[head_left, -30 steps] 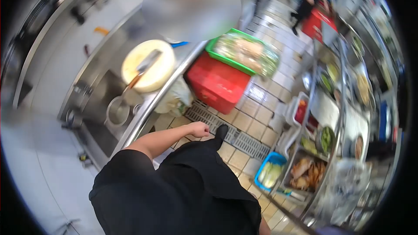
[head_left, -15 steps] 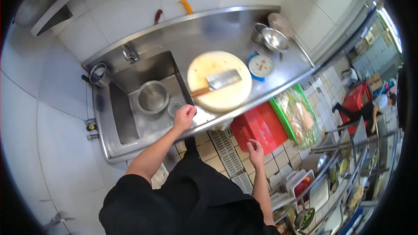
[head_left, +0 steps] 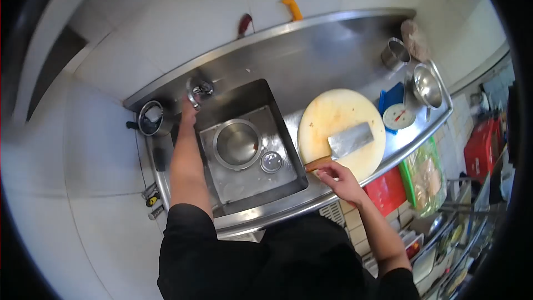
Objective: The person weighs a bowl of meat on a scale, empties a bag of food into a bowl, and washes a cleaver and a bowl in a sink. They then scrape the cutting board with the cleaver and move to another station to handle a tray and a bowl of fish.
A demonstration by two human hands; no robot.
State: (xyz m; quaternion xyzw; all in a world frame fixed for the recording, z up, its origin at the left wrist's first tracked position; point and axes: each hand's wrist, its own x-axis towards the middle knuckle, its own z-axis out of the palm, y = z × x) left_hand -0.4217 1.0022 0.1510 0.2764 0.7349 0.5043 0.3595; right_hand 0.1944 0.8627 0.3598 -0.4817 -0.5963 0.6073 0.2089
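Right hand [head_left: 337,178] curled on cleaver [head_left: 343,143] handle, right of centre | cleaver flat on round cutting board [head_left: 340,130], long axis slanting, blade toward upper right | left hand [head_left: 189,105] at faucet [head_left: 198,88] (grip unclear), above sink [head_left: 247,147].

Left hand [head_left: 189,105] fingertips hidden at faucet [head_left: 199,88], scale [head_left: 397,115] dial unreadable

Head camera, single view: looks steeply down from above, wide fisheye. Faces the steel counter [head_left: 333,44] and sink [head_left: 244,150] closely.
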